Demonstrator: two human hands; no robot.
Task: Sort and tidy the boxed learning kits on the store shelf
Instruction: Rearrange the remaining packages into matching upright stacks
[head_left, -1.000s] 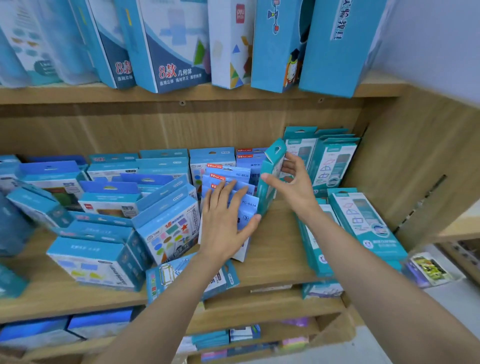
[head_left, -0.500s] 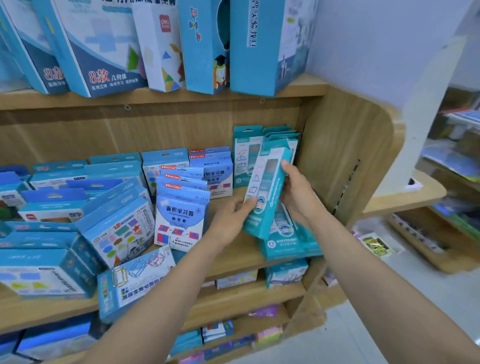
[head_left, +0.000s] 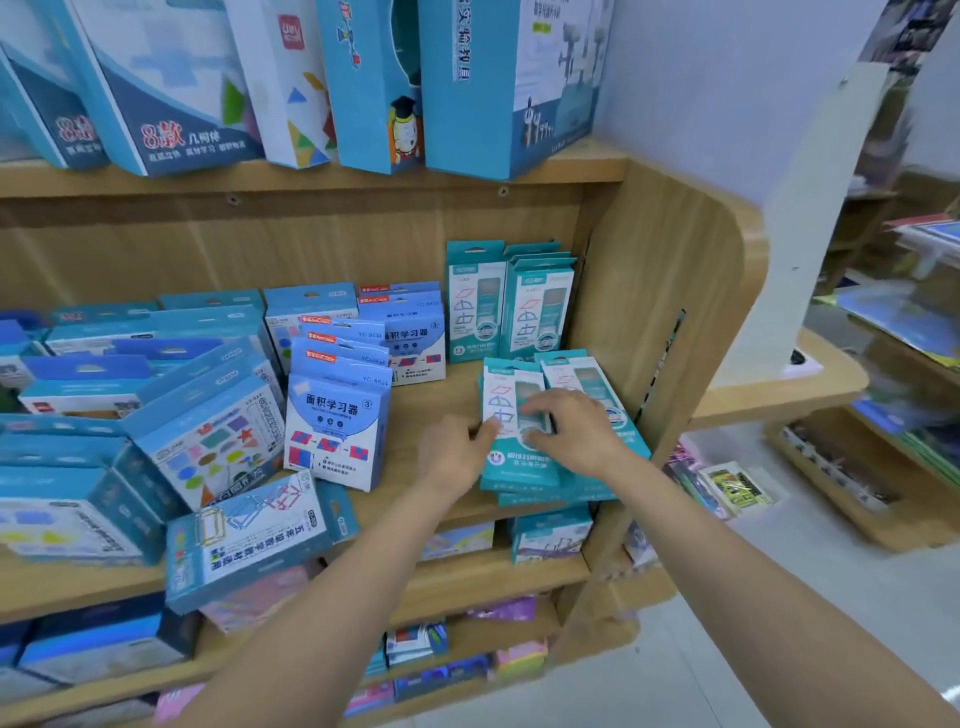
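Note:
A slim teal boxed kit (head_left: 519, 462) lies flat on top of a low stack of like boxes at the right end of the middle shelf (head_left: 421, 400). My left hand (head_left: 454, 452) pinches its left edge. My right hand (head_left: 571, 431) rests on top of it, fingers pressing on its window. A second flat teal box (head_left: 582, 371) lies beside it toward the side panel. Two upright teal kits (head_left: 475, 304) stand behind against the back wall.
Blue area-learner kits (head_left: 337, 431) stand in rows to the left, with tilted shape kits (head_left: 208, 441) further left. One flat box (head_left: 249, 540) overhangs the shelf's front edge. The wooden side panel (head_left: 670, 291) closes the right end. Tall boxes (head_left: 467, 78) fill the shelf above.
The teal kit, held upright between both hands, has been lowered flat onto the stack at the right. My view shifted right along the shelf.

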